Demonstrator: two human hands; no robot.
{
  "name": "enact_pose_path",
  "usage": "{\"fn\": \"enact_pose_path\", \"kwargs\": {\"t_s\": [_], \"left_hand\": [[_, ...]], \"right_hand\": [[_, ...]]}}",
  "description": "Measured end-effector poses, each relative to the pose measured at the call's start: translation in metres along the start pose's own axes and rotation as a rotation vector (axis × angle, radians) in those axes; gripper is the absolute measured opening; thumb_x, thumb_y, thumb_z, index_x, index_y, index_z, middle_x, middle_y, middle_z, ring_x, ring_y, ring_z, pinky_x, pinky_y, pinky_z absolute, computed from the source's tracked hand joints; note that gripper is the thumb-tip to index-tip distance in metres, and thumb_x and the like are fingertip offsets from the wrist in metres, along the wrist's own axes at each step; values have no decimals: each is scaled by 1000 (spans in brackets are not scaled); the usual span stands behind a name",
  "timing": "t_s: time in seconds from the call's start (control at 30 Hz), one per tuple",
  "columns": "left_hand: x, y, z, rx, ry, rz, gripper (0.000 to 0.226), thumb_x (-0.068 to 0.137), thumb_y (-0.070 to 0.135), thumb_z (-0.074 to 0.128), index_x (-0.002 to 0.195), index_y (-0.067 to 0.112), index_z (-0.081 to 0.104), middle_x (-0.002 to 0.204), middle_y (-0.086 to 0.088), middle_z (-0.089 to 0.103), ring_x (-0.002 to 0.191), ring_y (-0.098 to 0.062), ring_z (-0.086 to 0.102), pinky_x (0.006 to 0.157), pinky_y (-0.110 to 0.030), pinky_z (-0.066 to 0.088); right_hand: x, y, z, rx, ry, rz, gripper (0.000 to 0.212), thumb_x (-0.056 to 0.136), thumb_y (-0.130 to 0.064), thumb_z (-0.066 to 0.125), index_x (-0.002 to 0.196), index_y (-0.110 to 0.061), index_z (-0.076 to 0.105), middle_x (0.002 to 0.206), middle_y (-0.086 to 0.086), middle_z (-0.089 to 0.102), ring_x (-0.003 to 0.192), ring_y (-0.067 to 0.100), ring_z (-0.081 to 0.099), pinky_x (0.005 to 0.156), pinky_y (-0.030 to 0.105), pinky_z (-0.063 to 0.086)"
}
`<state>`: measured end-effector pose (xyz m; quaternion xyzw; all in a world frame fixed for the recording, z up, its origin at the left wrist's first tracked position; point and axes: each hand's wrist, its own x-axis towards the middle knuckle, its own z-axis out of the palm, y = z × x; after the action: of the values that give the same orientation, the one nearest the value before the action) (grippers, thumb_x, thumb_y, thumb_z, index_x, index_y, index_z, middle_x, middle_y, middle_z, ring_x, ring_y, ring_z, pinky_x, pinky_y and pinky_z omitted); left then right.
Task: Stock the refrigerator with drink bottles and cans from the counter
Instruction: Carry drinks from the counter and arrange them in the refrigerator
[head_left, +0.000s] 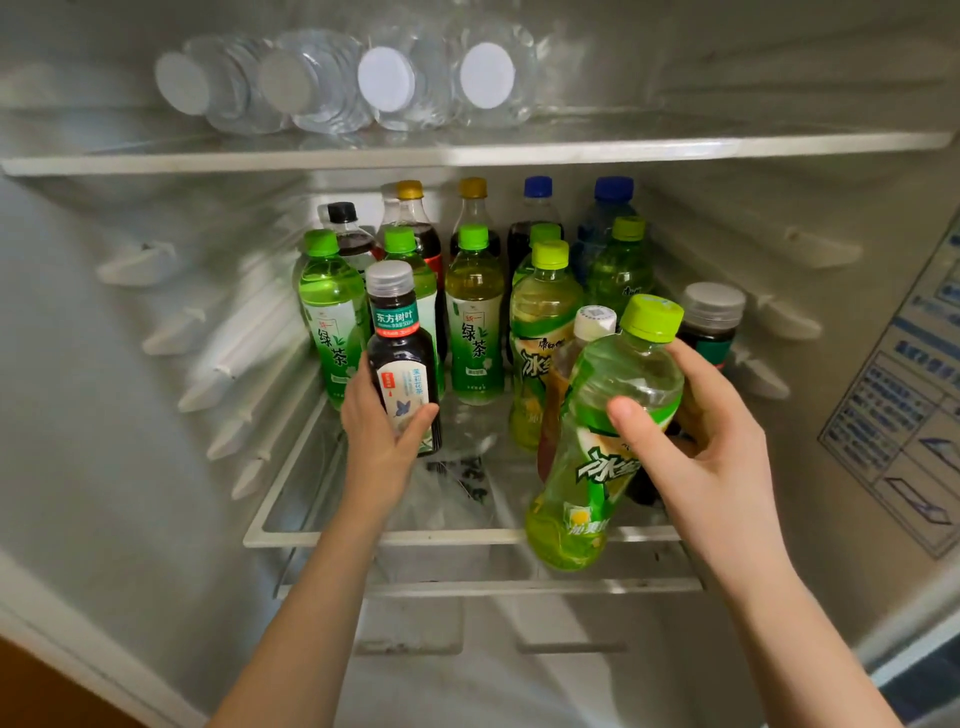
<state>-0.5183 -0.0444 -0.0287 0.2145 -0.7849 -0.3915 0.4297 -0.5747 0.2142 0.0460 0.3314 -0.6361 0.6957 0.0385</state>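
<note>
Open white refrigerator interior, with a clear glass middle shelf taken as landmark. Above the middle shelf, on an upper glass shelf: four clear plastic water bottles lying on their sides, white caps to the front. At the back of the middle shelf: a row of dark cola bottles with yellow, black and blue caps, upright. In front of them: green tea bottles with bright green caps, upright, close together. At the right end of the middle shelf: a dark bottle with a grey cap, partly hidden.

Over the front right edge of the middle shelf: large green iced-tea plastic bottle with a lime cap, tilted, its base below the shelf edge, grasped around the upper body by the right hand. Just behind it: a bottle with a white cap, mostly covered.

On the left front part of the middle shelf: small dark tea bottle with a grey cap and teal label, upright, grasped at its lower half by the left hand; contact of its base with the shelf not clear.
</note>
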Motion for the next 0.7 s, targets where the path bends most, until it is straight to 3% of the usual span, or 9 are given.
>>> {"fn": "enact_pose_path", "kwargs": {"t_s": [0.13,0.27,0.4,0.53,0.57,0.63,0.7], "left_hand": [[-1,0,1,-14,2,-18,78,82,22,72,146,14,28,136,-13,39,128,-18,38,105,-32,33],[5,0,-4,-102,-48,-8,64,83,9,69,139,10,38,129,-12,52,120,-22,52,101,-43,46],[4,-2,-4,-85,-38,13,60,84,11,69,136,9,41,126,-11,54,118,-22,53,100,-43,46],[3,2,-5,-106,-59,-5,68,84,12,69,142,11,34,135,-8,50,120,-7,51,95,-19,47],[0,3,-4,-116,-55,-26,76,84,15,69,147,13,27,142,-7,44,126,-5,46,101,-20,43],[-6,9,-2,-34,65,-65,87,85,31,69,151,14,15,153,-7,28,140,-17,28,115,-39,29],[-13,22,1,127,256,78,82,86,46,60,146,5,23,149,-15,29,140,-28,23,115,-47,23]], "right_hand": [[0,2,0,-10,6,-1,69,70,-50,68,134,-28,51,121,-17,63,112,3,59,89,21,51],[0,4,0,-19,3,0,64,74,-43,69,134,-29,50,123,-15,62,115,5,58,94,31,49],[0,5,1,-30,9,-5,64,75,-43,69,134,-30,50,122,-16,63,113,4,59,93,27,49],[-3,1,4,-29,-8,-29,63,73,-47,69,132,-33,50,118,-18,64,111,3,60,90,21,49],[-5,0,4,-33,-5,-41,63,73,-49,68,132,-34,51,118,-19,64,111,3,60,90,19,49],[-11,-2,3,-26,14,-62,62,73,-48,67,131,-32,51,119,-19,64,112,4,60,90,18,49],[-17,-3,-3,9,47,-73,60,75,-43,71,131,-30,53,118,-16,65,110,5,62,86,15,49]]}}
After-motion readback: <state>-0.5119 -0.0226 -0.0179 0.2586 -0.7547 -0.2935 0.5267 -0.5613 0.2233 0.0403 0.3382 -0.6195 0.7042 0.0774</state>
